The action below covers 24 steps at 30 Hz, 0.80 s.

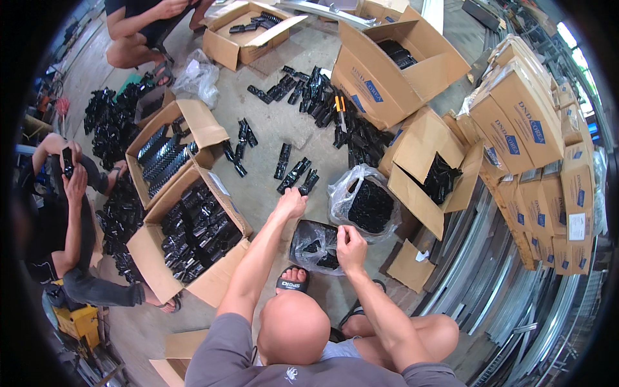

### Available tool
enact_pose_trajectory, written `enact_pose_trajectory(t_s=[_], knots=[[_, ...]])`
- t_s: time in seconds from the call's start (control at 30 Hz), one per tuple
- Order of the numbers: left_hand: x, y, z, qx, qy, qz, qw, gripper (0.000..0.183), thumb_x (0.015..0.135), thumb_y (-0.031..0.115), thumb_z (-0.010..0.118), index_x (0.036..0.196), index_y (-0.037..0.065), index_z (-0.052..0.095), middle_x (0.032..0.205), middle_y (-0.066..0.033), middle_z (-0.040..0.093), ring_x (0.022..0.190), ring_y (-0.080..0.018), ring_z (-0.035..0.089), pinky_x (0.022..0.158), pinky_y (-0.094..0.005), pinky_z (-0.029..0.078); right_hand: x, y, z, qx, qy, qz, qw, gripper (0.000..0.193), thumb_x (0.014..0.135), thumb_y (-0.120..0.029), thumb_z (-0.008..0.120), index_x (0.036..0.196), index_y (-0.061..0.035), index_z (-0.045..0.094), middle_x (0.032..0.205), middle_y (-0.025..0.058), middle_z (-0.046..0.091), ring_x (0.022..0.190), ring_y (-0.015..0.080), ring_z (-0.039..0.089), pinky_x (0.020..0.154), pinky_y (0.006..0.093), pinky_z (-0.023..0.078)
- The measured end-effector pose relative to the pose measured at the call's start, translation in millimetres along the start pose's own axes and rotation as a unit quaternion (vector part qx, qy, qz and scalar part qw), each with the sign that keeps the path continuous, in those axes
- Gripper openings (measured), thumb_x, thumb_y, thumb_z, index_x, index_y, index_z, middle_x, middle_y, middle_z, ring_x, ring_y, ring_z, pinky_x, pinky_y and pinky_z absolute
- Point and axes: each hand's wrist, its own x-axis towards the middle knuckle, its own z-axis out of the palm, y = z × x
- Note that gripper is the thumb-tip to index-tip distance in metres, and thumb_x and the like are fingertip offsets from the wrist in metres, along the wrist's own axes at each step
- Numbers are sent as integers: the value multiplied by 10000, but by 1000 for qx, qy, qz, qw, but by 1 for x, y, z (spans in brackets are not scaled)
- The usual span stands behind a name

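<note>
Left hand (293, 203): fingers bunched, tips at the near end of a black part (311, 181) lying on the floor (267, 122); can't tell whether gripped. Right hand (351, 249): fingers curled nearly closed beside a clear plastic bag (301, 245); hold unclear.

Just below centre, a crumpled plastic bag (302, 247) lies between rectangular cardboard boxes (155, 259), left, and stacked cardboard cartons (516, 119), right.

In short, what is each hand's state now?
Left hand: curled, at a black part; grip cannot be told.
Right hand: curled, by a plastic bag; grip cannot be told.
</note>
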Motion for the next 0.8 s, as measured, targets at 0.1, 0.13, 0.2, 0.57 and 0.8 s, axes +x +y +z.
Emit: enact_pose_trajectory(t_s=[0.1, 0.13, 0.2, 0.57, 0.8], knots=[[-32, 17, -39, -196, -108, 18, 975, 433, 989, 332, 588, 1212, -36, 536, 1184, -205, 592, 1072, -310, 639, 887, -428, 558, 24, -27, -7, 110, 0, 16, 994, 260, 971, -257, 635, 1059, -15, 672, 806, 105, 700, 705, 195, 670, 652, 356, 518], [-47, 32, -58, -357, -187, 27, 915, 415, 1008, 318, 576, 1250, -15, 529, 1202, -153, 580, 1080, -252, 620, 915, -409, 551, 38, -25, -9, 189, -29, 35, 981, 323, 982, -295, 627, 1142, -15, 641, 866, 87, 702, 753, 166, 663, 657, 336, 513], [-83, 46, -93, -532, -280, 49, 798, 398, 1035, 283, 551, 1332, 21, 509, 1232, -85, 568, 1105, -191, 595, 954, -390, 541, 61, -57, -28, 287, -129, 106, 943, 502, 1006, -415, 586, 1321, -26, 550, 1044, 55, 686, 895, 133, 649, 672, 279, 496], [-221, 156, -211, -491, -311, 186, 792, 483, 1023, 186, 554, 1464, 44, 417, 1307, -79, 594, 1168, -176, 587, 981, -361, 490, 57, -199, -199, 251, -226, 13, 941, 366, 1027, -318, 575, 1209, -4, 617, 1043, 75, 700, 868, 114, 658, 713, 262, 519], [-269, 200, -206, -541, -354, 189, 739, 418, 1018, 219, 580, 1368, 10, 492, 1242, -128, 651, 1177, -209, 613, 1022, -360, 473, -6, -174, -249, 404, -114, -16, 907, 368, 1060, -324, 510, 1220, -11, 617, 967, 28, 675, 841, 106, 658, 785, 295, 544]])
